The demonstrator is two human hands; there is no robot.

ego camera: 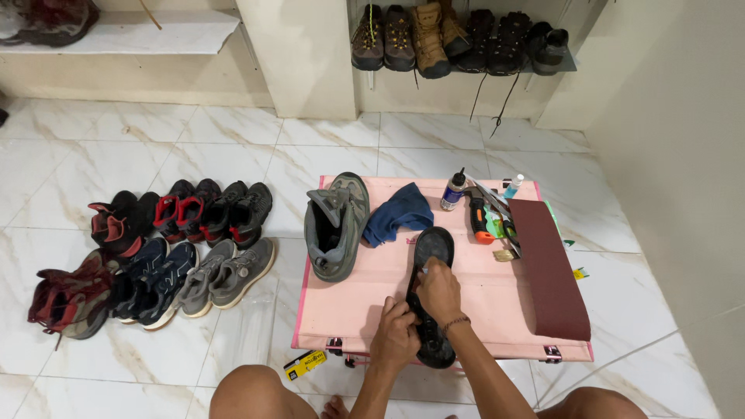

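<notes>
Both hands gripping black sole (431,299) lying on pink case (357,299): left hand (394,335) clamping near end, right hand (439,291) pressing mid. Grey boot (335,226) left of grip; maroon sheet (552,268) right; white marble tile floor (233,147) surrounding.

Open board (365,299) — boot (336,226) leftward

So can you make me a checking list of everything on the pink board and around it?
Surface: pink board lying on white marble floor tiles.
Job's things: black sole lying flat on the board.
Clutter: grey shoe, blue cloth, glue bottle, tools, dark red sandpaper sheet.
Hands: left hand and right hand both pressing on the sole.
Cables: nothing seen.
Surroundings: shoes on floor; boots on shelf.
</notes>
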